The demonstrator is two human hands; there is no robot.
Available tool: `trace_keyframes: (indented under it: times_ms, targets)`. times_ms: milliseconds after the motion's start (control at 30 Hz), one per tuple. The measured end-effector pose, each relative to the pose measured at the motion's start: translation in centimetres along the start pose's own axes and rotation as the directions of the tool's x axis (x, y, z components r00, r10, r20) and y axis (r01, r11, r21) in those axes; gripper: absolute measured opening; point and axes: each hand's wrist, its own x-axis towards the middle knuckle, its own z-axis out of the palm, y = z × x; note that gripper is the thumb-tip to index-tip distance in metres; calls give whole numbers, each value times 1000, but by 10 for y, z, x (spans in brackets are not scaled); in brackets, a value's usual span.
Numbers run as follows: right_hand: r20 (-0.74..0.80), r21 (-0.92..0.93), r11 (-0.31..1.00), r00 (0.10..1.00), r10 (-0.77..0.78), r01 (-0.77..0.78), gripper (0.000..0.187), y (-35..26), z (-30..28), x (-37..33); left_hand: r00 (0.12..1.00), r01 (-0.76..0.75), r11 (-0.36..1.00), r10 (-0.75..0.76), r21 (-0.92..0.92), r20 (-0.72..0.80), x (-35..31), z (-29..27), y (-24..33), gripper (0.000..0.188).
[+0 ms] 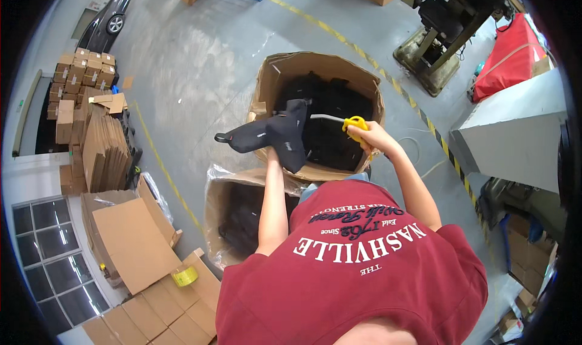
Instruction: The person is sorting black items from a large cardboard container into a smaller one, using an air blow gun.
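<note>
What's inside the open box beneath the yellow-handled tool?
Black items lie heaped in the box. The raised black piece covers part of them; lower layers are hidden.

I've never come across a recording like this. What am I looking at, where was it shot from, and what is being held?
There is no machine here: a person works with two bare hands. The one picture comes from a wide fisheye camera on the head, looking down, so straight edges bend near the rim. The left hand, mostly hidden, holds up a black fabric-like item. The right hand grips a yellow-handled tool; its thin metal tube points at that item, though I cannot tell whether they touch. Below is an open cardboard box holding more black items. A second open box with dark contents stands nearer the person.
</note>
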Motion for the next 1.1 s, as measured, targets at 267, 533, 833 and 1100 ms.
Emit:
trace_keyframes:
  times_ms: [267, 533, 833, 1100]
  targets:
    - [237, -70, 998, 971, 19, -3, 43, -24, -8, 0, 869, -424, 749, 495, 510, -5, -37, 5, 55, 38]
    - [-215, -185, 982, 973, -82, 42, 50, -16, -2, 13, 895, -234, 163, 421, 959, 147, -45, -2, 84, 36]
    - [22, -273, 959, 997, -78, 81, 47, 4, -1, 2, 939, -256, 42, 248, 966, 238, -82, -70, 76, 44]
    - [61, 105, 965, 970, 235, -240, 43, 71, -32, -13, 937, 348, -61, 16, 935, -348, -174, -214, 42, 51]
